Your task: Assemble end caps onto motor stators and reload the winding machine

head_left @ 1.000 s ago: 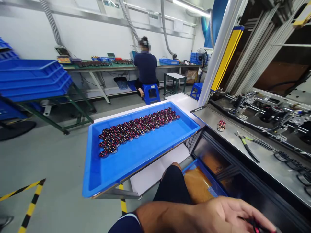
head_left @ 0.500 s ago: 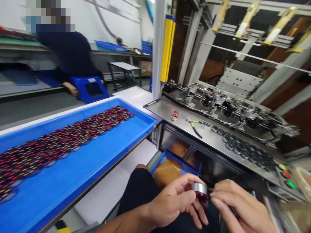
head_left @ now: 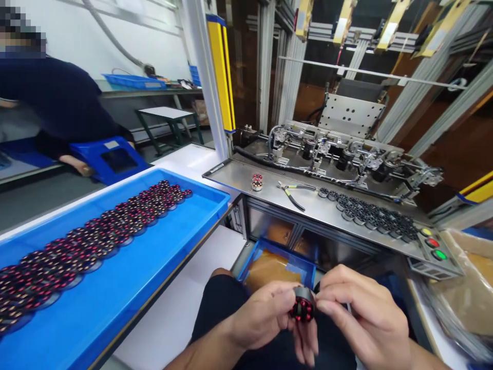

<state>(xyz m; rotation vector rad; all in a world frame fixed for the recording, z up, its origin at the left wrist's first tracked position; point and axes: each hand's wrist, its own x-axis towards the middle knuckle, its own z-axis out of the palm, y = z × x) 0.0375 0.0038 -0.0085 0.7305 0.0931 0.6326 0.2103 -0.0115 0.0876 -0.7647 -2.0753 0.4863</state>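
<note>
Above my lap, my left hand [head_left: 265, 311] grips a small round motor part [head_left: 303, 306] by its rim, between thumb and forefinger. The part has a metal outer ring and a face with dark and red sections, tilted toward me. My right hand [head_left: 360, 303] is at the part's right edge, its thumb and forefinger pinched together. Whatever lies between those fingertips is too small or hidden to make out. Many similar round parts [head_left: 103, 228] in black, red and copper tones lie in rows in the long blue tray [head_left: 154, 272] on my left.
On the metal bench [head_left: 241, 177] stand a small stack of red parts [head_left: 257, 182], pliers [head_left: 292, 195] and rows of black rings [head_left: 373, 216]. A machine fixture [head_left: 342, 154] is behind them. Buttons [head_left: 433, 242] sit at right. A seated person [head_left: 57, 97] works at far left.
My view has swung to the right. The motor part has turned so its red and dark face points more toward me, and my right fingertips have come closer to its edge.
</note>
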